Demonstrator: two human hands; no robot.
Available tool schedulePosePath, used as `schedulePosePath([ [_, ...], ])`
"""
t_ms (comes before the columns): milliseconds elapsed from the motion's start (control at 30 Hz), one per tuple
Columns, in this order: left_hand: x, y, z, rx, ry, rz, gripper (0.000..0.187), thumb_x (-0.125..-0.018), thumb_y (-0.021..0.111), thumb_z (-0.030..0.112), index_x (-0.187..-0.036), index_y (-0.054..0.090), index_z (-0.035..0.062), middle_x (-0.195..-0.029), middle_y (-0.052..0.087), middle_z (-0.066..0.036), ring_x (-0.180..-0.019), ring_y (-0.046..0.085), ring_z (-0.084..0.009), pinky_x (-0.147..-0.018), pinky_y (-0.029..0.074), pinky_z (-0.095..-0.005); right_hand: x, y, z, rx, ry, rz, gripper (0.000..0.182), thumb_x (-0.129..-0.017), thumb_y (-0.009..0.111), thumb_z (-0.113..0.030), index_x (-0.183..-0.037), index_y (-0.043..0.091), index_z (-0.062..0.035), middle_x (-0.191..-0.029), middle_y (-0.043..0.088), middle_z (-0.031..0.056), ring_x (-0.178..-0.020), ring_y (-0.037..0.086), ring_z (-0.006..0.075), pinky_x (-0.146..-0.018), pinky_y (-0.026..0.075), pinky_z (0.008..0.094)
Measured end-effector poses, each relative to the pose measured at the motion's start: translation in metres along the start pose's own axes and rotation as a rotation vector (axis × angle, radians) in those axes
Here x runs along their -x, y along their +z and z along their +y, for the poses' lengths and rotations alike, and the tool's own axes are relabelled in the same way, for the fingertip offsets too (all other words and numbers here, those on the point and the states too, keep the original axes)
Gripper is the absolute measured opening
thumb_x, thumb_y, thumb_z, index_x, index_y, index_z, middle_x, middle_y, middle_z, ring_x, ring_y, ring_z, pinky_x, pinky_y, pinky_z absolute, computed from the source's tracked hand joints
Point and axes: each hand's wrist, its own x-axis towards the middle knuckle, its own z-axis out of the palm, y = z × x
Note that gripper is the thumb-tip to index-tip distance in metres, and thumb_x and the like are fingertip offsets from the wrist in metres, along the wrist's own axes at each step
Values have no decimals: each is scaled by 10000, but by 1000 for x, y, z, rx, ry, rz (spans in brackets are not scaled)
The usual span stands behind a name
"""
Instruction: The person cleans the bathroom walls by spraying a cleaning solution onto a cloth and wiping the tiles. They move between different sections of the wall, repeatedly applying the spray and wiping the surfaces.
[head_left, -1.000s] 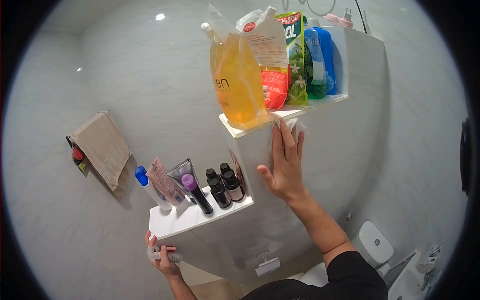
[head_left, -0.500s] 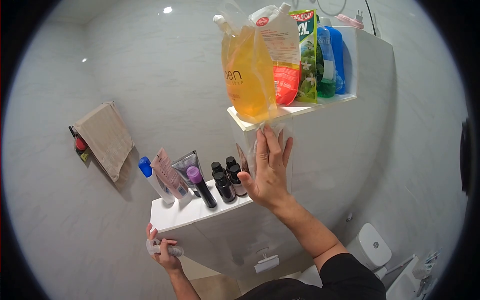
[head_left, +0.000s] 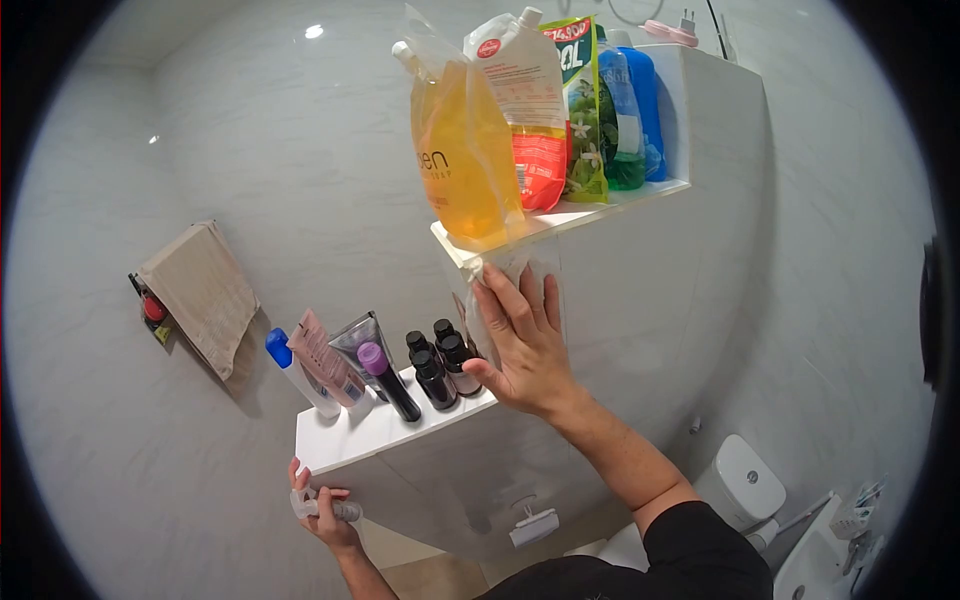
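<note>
With fingers spread, my right hand (head_left: 525,345) holds a thin white tissue (head_left: 476,270) flat against the tiled face under the upper ledge. Much of the tissue is hidden beneath the fingers and palm. My left hand (head_left: 332,520), at the near left corner of the lower ledge (head_left: 330,440), is closed around a small clear spray bottle (head_left: 346,511) that lies sideways. Just above my right fingertips stands a pouch of yellow liquid soap (head_left: 465,165). Several dark bottles with black caps (head_left: 433,380) stand on the lower ledge, left of my right thumb.
A purple-capped tube (head_left: 388,380), a pink tube (head_left: 325,355) and a blue-capped bottle (head_left: 300,375) share the lower ledge. Along the upper ledge are a red-and-white pouch (head_left: 535,130), a green pouch (head_left: 585,120) and a blue bottle (head_left: 645,110). A beige towel (head_left: 205,290) hangs at left.
My right hand and the tissue have shifted slightly left and down along the tiled face. The view has shifted a little too. My left hand still holds the spray bottle.
</note>
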Motion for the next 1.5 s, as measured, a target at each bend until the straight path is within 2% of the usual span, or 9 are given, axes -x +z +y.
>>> schedulePosePath([
  [100, 0, -3, -3, -3, 6, -16, 420, -817, 481, -46, -1222, 588, -27, -1493, 404, -212, -804, 637, -195, -619, 566, -263, 14, 4, 14, 43, -18, 1, 854, -971, 322, -690, -1523, 353, -40, -1589, 258, 123, -1475, 199, 397, -1207, 45, 556],
  [200, 0, -4, -5, 12, 11, -19, 419, -821, 484, -42, -1227, 585, -30, -1495, 400, -214, -790, 636, -192, -620, 565, -263, 19, 1, 25, 93, 8, 1, 873, -964, 340, -694, -1507, 363, -11, -1592, 248, 142, -1467, 210, 396, -1205, 67, 561],
  [267, 0, -2, -2, 12, 1, -18, 416, -822, 485, -41, -1226, 585, -31, -1496, 399, -215, -786, 635, -190, -619, 564, -262, 14, -1, 32, 75, 73, 92, 847, -964, 370, -677, -1476, 398, -3, -1573, 275, 131, -1429, 266, 415, -1180, 144, 595],
  [367, 0, -2, -1, 12, -9, -16, 413, -824, 488, -38, -1226, 584, -34, -1496, 397, -216, -782, 634, -187, -616, 563, -261, 0, -9, 48, 68, 144, 206, 879, -963, 385, -671, -1466, 373, 49, -1570, 259, 157, -1433, 254, 420, -1179, 124, 606],
  [567, 0, -2, -2, 36, -12, -18, 411, -827, 485, -30, -1227, 581, -37, -1498, 393, -212, -810, 636, -193, -619, 567, -265, -4, -7, 40, -14, 163, 251, 887, -962, 402, -667, -1469, 361, 60, -1571, 256, 150, -1445, 226, 430, -1173, 94, 625],
  [1000, 0, -1, -1, -13, -1, -29, 418, -847, 485, 24, -1249, 590, -23, -1497, 414, -199, -862, 624, -174, -636, 554, -246, -9, -12, 37, 54, 108, 206, 876, -964, 397, -665, -1454, 387, 61, -1570, 275, 143, -1448, 214, 438, -1183, 83, 609],
  [1300, 0, -7, -9, -18, 11, -26, 417, -843, 484, 15, -1244, 593, -25, -1500, 410, -204, -832, 633, -174, -630, 555, -245, 2, -5, 31, 60, 103, 147, 889, -958, 391, -677, -1465, 382, 53, -1576, 276, 134, -1450, 218, 439, -1179, 91, 618],
  [1400, 0, -8, -10, -7, -6, -28, 418, -843, 485, 14, -1245, 592, -25, -1501, 409, -201, -861, 628, -172, -635, 557, -247, -12, -15, 32, 122, 91, 121, 927, -962, 356, -692, -1482, 329, 75, -1584, 240, 162, -1477, 182, 391, -1201, 42, 579],
  [1500, -1, -6, -8, -1, 35, -28, 417, -835, 467, -34, -1234, 587, -26, -1494, 394, -233, -900, 630, -209, -616, 581, -259, -9, -13, 22, 31, 122, 170, 886, -960, 396, -669, -1481, 363, 48, -1589, 259, 138, -1454, 210, 442, -1183, 92, 614],
])
